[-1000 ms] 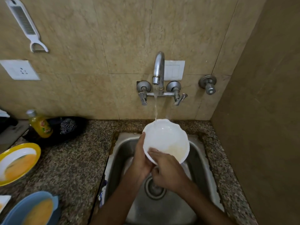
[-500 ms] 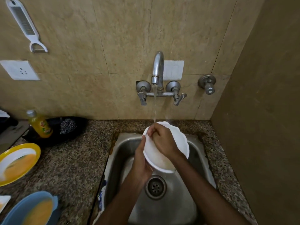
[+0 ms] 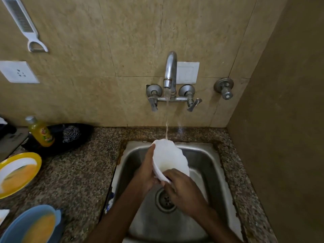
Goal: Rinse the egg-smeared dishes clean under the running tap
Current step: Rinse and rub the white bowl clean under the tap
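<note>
Left hand [image 3: 146,172] and right hand [image 3: 183,191], gripping a white bowl [image 3: 168,155], fill the sink's [image 3: 208,156] middle; the tap [image 3: 171,67] overhangs its far edge. Open steel lies at its right. Yellow plate [image 3: 37,161] and blue bowl [image 3: 26,213] crowd the left surface [image 3: 78,172]; a wall [image 3: 280,120] closes the right.

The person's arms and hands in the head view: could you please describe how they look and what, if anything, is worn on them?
The left forearm and right forearm are bare down to the frame's lower edge; no sleeves show. The left hand and right hand are ungloved, and I see no watch, bracelet or ring on the parts that show.
</note>
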